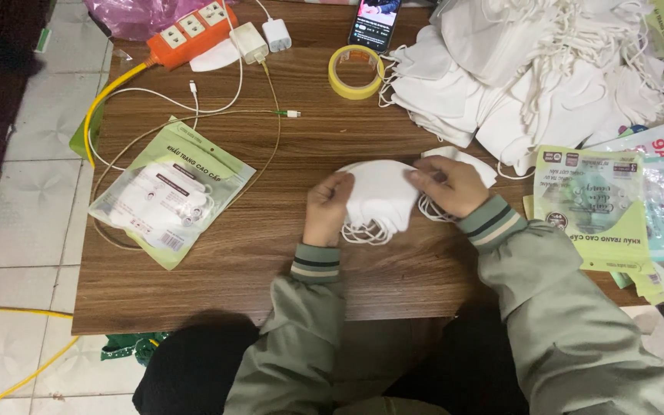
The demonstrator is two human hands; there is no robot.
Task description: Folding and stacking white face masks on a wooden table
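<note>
Two hands [390, 198], one mask stack [380, 196]

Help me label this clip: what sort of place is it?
Probably a home packing spot: a low wooden table on a tiled floor, a heap of white face masks, and printed pouches. Both hands hold a small mask stack.

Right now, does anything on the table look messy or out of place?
Yes. The big heap of white masks at the far right is tumbled, ear loops tangled. White and yellowish cables loop loosely under the filled mask packet. The small stack of masks between left hand and right hand looks tidy.
</note>
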